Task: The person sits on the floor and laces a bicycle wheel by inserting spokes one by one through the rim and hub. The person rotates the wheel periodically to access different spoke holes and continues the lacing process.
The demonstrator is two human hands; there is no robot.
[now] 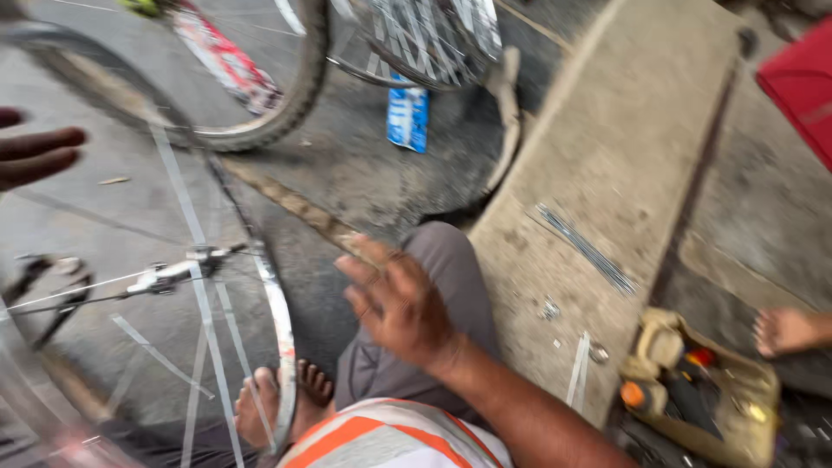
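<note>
- Your right hand (394, 303) hovers above your bent knee with the fingers spread wide and the palm turned partly up; it holds nothing and touches nothing that I can make out, though motion blur softens its edges.
- Your left hand (35, 154) shows only at the left edge of the view, fingers loosely extended and apart; it looks empty, near the wheel's upper rim but not clearly on it.
- The bare bicycle wheel (282, 329) stands nearly upright in front of you, its lower rim resting against your bare foot (260, 407), which seems to steady it so both hands are free.
- Its hub (186, 270) and spokes sit at lap level, within easy reach of either hand.
- A bundle of loose spokes (585, 249) lies on the concrete slab (624, 130) to your right, with small nuts and washers scattered just beside it, likely laid there to stay handy.
- A worn tool tray (745, 416) sits below the slab's edge, near another person's bare foot (784, 329).
- Other tyred wheels (299, 87) stand behind on the floor.
</note>
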